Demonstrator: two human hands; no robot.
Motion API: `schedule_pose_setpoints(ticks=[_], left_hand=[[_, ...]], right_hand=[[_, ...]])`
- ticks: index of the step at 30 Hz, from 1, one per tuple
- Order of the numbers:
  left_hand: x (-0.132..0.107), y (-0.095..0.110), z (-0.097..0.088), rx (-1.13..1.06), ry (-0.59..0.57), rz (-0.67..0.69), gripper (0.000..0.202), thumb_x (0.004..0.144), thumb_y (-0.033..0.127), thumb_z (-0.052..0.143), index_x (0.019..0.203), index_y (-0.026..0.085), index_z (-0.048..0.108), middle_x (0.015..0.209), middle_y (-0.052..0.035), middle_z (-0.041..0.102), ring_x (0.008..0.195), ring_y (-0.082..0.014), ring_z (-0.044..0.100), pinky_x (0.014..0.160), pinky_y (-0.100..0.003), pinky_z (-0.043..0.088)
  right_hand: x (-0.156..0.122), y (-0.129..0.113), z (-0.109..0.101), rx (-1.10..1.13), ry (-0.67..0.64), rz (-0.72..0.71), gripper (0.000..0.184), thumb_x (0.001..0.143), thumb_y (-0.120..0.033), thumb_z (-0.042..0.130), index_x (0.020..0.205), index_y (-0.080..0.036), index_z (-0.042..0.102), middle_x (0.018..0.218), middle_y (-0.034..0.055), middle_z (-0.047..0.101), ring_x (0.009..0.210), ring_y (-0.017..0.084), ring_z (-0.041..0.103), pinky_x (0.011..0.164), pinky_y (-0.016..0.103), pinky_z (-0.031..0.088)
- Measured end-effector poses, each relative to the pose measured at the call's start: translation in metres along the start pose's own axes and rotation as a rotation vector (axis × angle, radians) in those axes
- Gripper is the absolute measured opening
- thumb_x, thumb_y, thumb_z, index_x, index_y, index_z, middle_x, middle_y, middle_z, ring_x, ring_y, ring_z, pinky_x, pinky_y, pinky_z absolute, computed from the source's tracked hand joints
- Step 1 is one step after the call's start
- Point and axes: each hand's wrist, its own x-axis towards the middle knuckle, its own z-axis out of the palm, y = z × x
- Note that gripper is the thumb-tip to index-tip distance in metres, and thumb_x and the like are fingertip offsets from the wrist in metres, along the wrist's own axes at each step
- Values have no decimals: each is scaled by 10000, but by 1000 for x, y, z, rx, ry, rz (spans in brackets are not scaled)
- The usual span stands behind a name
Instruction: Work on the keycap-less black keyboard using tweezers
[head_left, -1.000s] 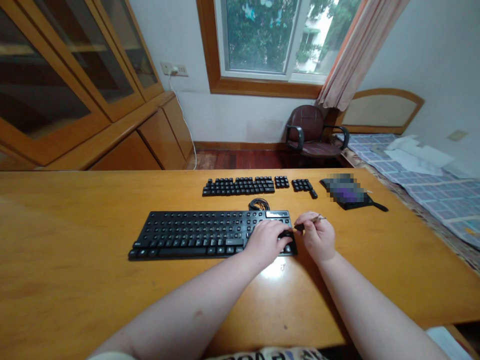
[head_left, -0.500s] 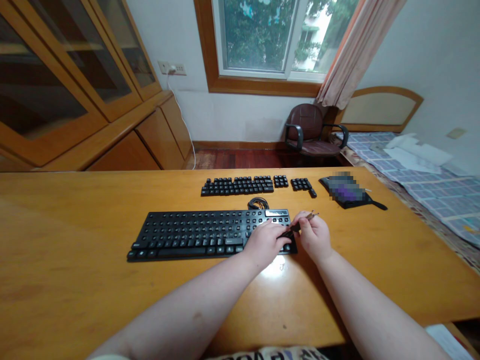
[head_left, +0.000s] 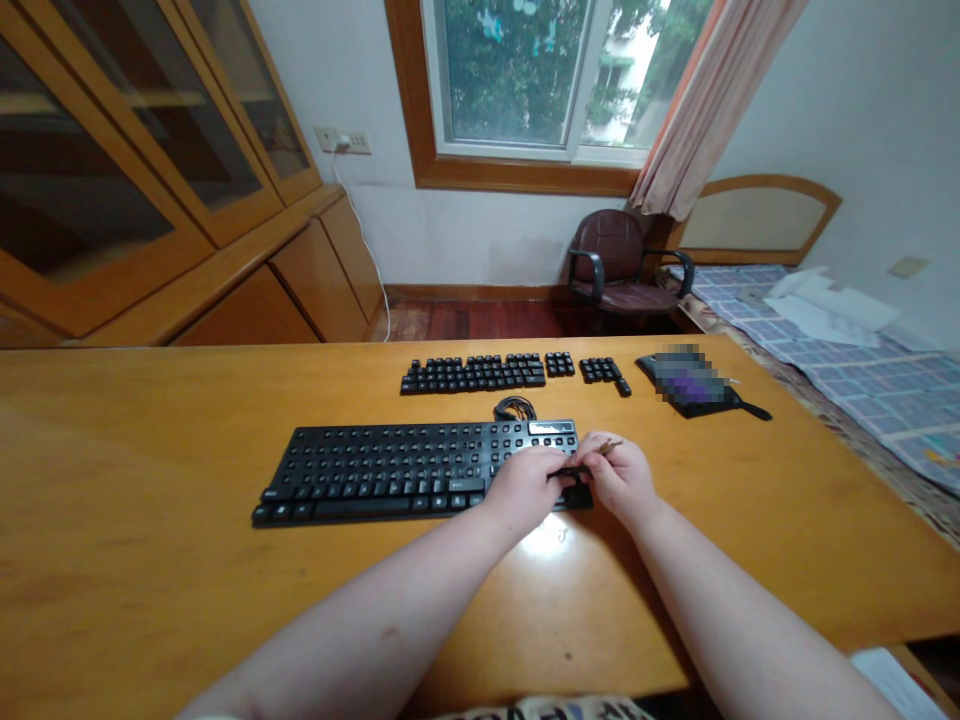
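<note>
A black keyboard (head_left: 375,470) lies on the desk, many of its key positions bare with the lower rows still capped. Over its right end my right hand (head_left: 622,478) is closed around a slender dark tool (head_left: 611,448) with thin prongs pointing away to the right; its exact kind is hard to make out. My left hand (head_left: 523,487) meets it there, thumb and fingers pinched on the tool's dark near end. Both hands cover much of the number pad. Whether a keycap sits between the fingers is hidden.
Removed black keycaps (head_left: 472,374) stand in rows behind the keyboard, with smaller groups (head_left: 598,370) to their right. A coiled cable (head_left: 515,408) lies at the keyboard's back edge. A dark pouch (head_left: 694,385), partly blurred, rests farther right on the wooden desk (head_left: 135,480).
My hands have drawn closer together. The tool's pronged end has dropped slightly and moved left, and my left fingers have curled in more tightly.
</note>
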Motion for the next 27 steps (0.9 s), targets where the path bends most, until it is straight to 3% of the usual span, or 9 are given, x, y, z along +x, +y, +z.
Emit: schedule_pose_setpoints(ticks=[3, 10, 15, 19, 24, 27], left_hand=[[0, 1, -1, -24, 21, -6, 192, 779, 137, 573, 903, 227, 689, 935, -3, 684, 892, -153, 601, 833, -272, 469], [2, 1, -5, -205, 166, -148, 239, 691, 256, 698, 926, 215, 697, 911, -24, 684, 816, -160, 617, 780, -281, 502], [7, -2, -6, -418, 265, -170, 136, 725, 187, 633, 845, 192, 696, 884, -30, 688, 852, -167, 620, 806, -292, 486], [11, -7, -2, -689, 322, -301, 145, 756, 200, 585, 877, 153, 650, 820, -43, 676, 775, -157, 634, 747, -284, 495], [12, -9, 0, -877, 360, -321, 203, 735, 283, 636, 849, 154, 528, 691, 5, 618, 656, -128, 623, 650, -245, 486], [11, -10, 0, -876, 371, -306, 248, 736, 331, 643, 824, 166, 481, 656, 25, 591, 624, -117, 607, 618, -228, 465]], right_hand=[[-3, 2, 0, -10, 34, -21, 326, 882, -398, 455, 692, -184, 611, 601, 29, 574, 499, 134, 521, 491, 271, 435], [-9, 17, 1, 86, 347, 62, 348, 894, -425, 423, 704, -178, 578, 633, 34, 547, 572, 153, 535, 516, 279, 427], [-2, 13, 1, 91, 382, 96, 384, 915, -423, 367, 668, -178, 529, 616, 30, 538, 577, 150, 532, 551, 289, 447], [3, 6, -9, -132, 329, -32, 269, 898, -330, 440, 741, -185, 603, 731, 51, 588, 736, 177, 579, 696, 338, 478], [4, 7, -10, -333, 0, -78, 183, 840, -264, 553, 981, -240, 668, 872, 54, 597, 803, 166, 599, 709, 309, 515], [3, 10, -5, -338, -84, -126, 237, 805, -271, 613, 1037, -246, 654, 942, 61, 627, 847, 166, 619, 752, 299, 527]])
